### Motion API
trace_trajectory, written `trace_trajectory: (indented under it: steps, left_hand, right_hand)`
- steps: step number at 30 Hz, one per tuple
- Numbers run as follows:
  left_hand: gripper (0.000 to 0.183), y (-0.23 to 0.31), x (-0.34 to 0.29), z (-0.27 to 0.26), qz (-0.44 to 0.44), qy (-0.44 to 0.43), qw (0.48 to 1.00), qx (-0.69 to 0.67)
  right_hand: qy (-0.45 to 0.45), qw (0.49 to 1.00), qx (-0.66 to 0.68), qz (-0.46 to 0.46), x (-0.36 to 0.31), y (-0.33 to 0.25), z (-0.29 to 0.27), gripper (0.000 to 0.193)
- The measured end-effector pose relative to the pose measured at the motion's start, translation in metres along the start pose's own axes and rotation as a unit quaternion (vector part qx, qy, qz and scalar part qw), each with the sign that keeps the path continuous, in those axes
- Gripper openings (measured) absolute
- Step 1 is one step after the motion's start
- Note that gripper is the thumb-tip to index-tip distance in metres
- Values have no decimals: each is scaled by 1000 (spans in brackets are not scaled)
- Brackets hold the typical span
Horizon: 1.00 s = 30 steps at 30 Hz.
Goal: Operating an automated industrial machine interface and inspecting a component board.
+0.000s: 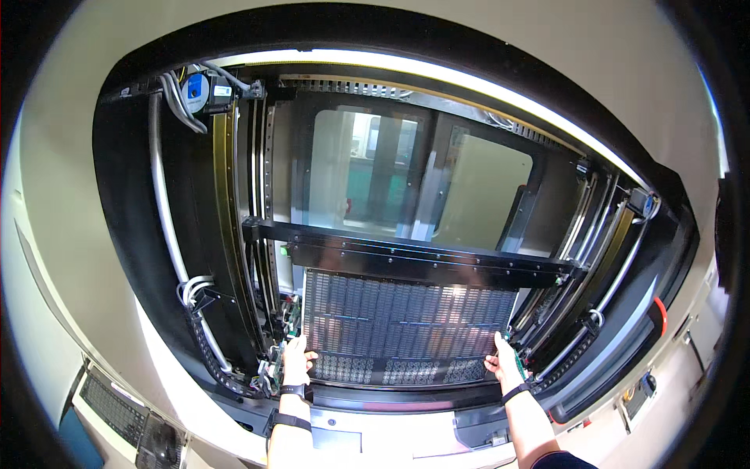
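A dark rectangular circuit board panel [410,332], covered in rows of small repeated patterns, stands inside the machine, below a black crossbar [422,262]. My left hand [295,363] is at its left edge, thumb pointing up and the other fingers curled in at the panel. At the right edge, my right hand [506,363] takes the same hold, its fingers bent inward. Both hands are closed on the panel near its lower corners. The panel's upper edge meets the crossbar; whether it sits in it or behind it I cannot tell.
Vertical rails and cables flank the panel, with a grey conduit [160,184] on the left. A motor [205,92] sits at the upper left. Behind stand windowed doors [367,168]. Outside at lower left are a keyboard [116,406] and a black mouse [160,444].
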<state>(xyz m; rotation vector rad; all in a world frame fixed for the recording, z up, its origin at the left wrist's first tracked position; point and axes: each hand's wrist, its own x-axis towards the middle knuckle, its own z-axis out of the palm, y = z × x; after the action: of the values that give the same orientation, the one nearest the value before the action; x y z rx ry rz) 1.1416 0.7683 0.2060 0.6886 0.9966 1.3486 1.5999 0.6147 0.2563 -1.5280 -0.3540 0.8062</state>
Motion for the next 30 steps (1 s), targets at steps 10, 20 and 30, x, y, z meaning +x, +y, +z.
trace_trajectory:
  steps: [10, 20, 30]
  left_hand:
    - [28, 5, -9, 3, 21, -35, 999, 15]
    - [25, -21, 63, 12, 110, -8, 990, 90]
    - [27, -10, 75, 14, 152, -37, 962, 225]
  right_hand:
    - [-19, 1000, 7, -5, 6, -3, -11, 31]
    - [-78, 982, 151, -76, 72, 5, 18, 35]
    - [-79, 986, 126, -77, 72, 3, 15, 37]
